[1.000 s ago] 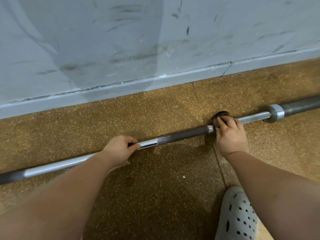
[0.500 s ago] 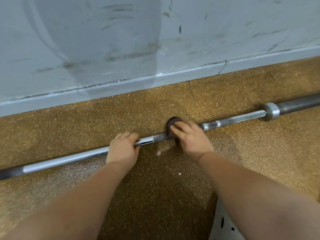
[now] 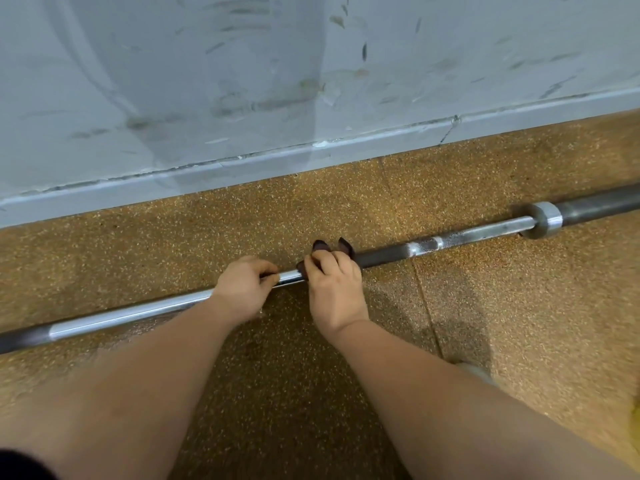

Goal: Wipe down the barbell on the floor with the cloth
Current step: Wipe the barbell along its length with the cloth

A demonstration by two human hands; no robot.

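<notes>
A long steel barbell [image 3: 460, 237] lies on the speckled brown floor, running from lower left to upper right, with a silver collar [image 3: 542, 220] and dark sleeve at the right. My left hand [image 3: 242, 289] grips the shaft near its middle. Just to its right, my right hand [image 3: 334, 289] holds a dark brown cloth [image 3: 332, 249] wrapped over the shaft; cloth ends stick up behind my fingers. The two hands are almost touching.
A scuffed grey wall [image 3: 311, 81] with a low skirting runs close behind the bar. A floor seam [image 3: 426, 306] crosses to the right of my right hand. A pale shoe tip [image 3: 476, 372] shows behind my right forearm.
My right hand has slid the cloth leftward along the shaft, from near the collar side to right beside my left hand. My left hand has kept its grip on the bar.
</notes>
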